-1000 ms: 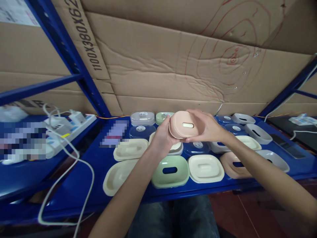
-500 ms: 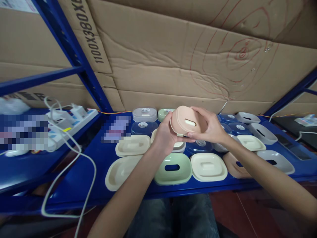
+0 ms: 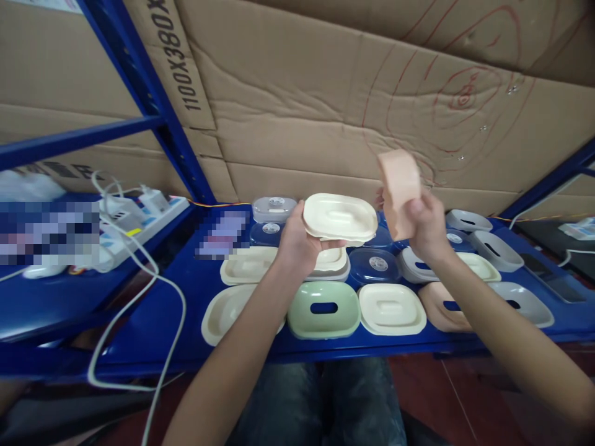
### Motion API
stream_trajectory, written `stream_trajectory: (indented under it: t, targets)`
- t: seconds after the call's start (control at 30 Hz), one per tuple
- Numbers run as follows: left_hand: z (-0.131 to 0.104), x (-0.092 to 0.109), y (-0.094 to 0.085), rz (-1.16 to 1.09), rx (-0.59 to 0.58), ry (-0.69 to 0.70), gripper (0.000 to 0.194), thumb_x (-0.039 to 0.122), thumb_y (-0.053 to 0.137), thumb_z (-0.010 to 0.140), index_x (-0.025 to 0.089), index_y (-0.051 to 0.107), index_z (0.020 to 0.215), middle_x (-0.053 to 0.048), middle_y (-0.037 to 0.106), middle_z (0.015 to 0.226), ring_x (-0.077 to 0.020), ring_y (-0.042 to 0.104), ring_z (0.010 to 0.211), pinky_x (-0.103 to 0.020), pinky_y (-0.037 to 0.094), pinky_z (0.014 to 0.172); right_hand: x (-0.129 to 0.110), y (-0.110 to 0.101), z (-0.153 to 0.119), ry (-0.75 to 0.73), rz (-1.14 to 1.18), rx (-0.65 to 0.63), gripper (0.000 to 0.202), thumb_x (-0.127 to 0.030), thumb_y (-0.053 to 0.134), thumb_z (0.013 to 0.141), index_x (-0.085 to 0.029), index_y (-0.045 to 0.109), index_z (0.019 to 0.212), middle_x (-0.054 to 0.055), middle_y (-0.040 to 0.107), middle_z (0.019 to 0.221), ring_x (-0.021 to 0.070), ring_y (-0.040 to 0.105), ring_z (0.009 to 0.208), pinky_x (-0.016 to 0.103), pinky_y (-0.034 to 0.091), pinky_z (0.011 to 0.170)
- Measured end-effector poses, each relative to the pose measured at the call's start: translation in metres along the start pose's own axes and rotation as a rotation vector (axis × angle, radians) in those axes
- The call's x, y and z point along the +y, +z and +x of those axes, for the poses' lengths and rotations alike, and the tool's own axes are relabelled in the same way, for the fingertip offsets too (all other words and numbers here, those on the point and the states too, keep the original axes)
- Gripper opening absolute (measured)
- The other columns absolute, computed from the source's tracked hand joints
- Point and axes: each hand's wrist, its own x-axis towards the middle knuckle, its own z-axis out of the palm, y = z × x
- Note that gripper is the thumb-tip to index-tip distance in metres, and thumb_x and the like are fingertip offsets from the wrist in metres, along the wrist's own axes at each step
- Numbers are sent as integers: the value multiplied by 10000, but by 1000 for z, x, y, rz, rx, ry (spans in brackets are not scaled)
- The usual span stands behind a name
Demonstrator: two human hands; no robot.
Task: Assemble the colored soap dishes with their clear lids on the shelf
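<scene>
My left hand (image 3: 300, 248) holds a cream oval tray (image 3: 340, 217) level above the shelf, fingers under it and thumb at its left edge. To the right, my right hand (image 3: 425, 226) grips a peach slotted cover (image 3: 400, 189), tipped on its side and apart from the tray. Below them lie a green slotted dish (image 3: 324, 325), a cream tray (image 3: 393, 310) and a peach dish (image 3: 441, 303), partly behind my right forearm. Clear lids with round stickers, one of them a lid (image 3: 375, 266) just below the held tray, sit further back.
A blue metal shelf (image 3: 153, 316) carries the parts, with grey dishes (image 3: 496, 251) at the right. At the left are a power strip (image 3: 142, 226) and a looping white cable (image 3: 183, 303). Cardboard (image 3: 288, 93) stands behind. A flat dark object (image 3: 551, 279) lies far right.
The peach cover has come off the cream tray. My right hand has lifted it to the right and tilted it, while my left hand keeps the tray, now uncovered.
</scene>
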Motion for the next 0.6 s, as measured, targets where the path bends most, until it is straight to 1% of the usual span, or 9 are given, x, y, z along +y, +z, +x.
stream_trajectory:
  t: [0.07,0.13,0.17,0.23,0.3,0.37,0.43,0.5,0.6]
  targets:
    - [2,1,-3,-18,47,58,507,578,445,1073,164,716,1185,-165,809,1107,-329,785,1045,-382,681,690,-6,-12,-4,96,152,73,644,-844,692,840,-288,748,1158,101,774,1276,409,698,1295,599,607,1052]
    - [3,3,-6,-10,59,131,550,675,493,1028,181,719,1119,-154,806,1071,-324,785,1030,-335,655,641,-11,-25,-8,177,296,137,586,-799,592,923,-305,751,1198,84,754,1335,395,687,1319,605,616,1030]
    - [4,5,-7,4,56,175,534,687,543,998,191,718,1091,-146,805,1064,-319,784,1024,-320,645,630,-14,-33,-11,218,360,166,594,-791,560,940,-307,750,1226,83,736,1382,393,682,1326,606,618,1025]
    - [5,7,-10,49,61,268,453,631,674,930,202,712,1071,-130,803,1064,-306,781,1012,-306,638,633,-17,-45,-16,301,453,216,669,-827,542,924,-281,760,1245,103,713,1429,407,685,1308,608,621,1010]
    - [7,7,-13,119,91,350,396,528,762,866,198,705,1077,-114,799,1054,-295,776,997,-320,644,665,-18,-54,-21,331,490,273,711,-854,572,895,-256,773,1222,118,723,1400,412,692,1286,595,630,1001]
    - [11,7,-17,226,121,449,349,444,776,839,187,705,1063,-97,789,1032,-281,771,986,-344,649,734,-19,-57,-27,275,474,321,634,-804,616,911,-260,780,1193,104,739,1355,391,690,1293,564,640,1005]
    - [18,5,-22,371,141,581,284,371,755,833,182,714,1041,-81,780,1006,-257,762,967,-349,634,807,-18,-56,-34,181,410,342,549,-746,636,945,-272,781,1179,84,743,1343,365,687,1307,538,646,1009]
    - [25,3,-28,536,167,670,273,299,728,825,182,717,1072,-65,770,958,-235,749,896,-342,611,812,-14,-51,-42,100,319,343,543,-744,643,953,-268,780,1176,86,749,1335,359,697,1290,528,650,1001]
    - [34,0,-37,804,199,656,326,232,678,831,188,709,1153,-53,758,898,-236,727,805,-366,596,795,1,-44,-51,44,192,353,594,-772,675,927,-237,774,1166,118,773,1273,369,733,1208,510,655,960]
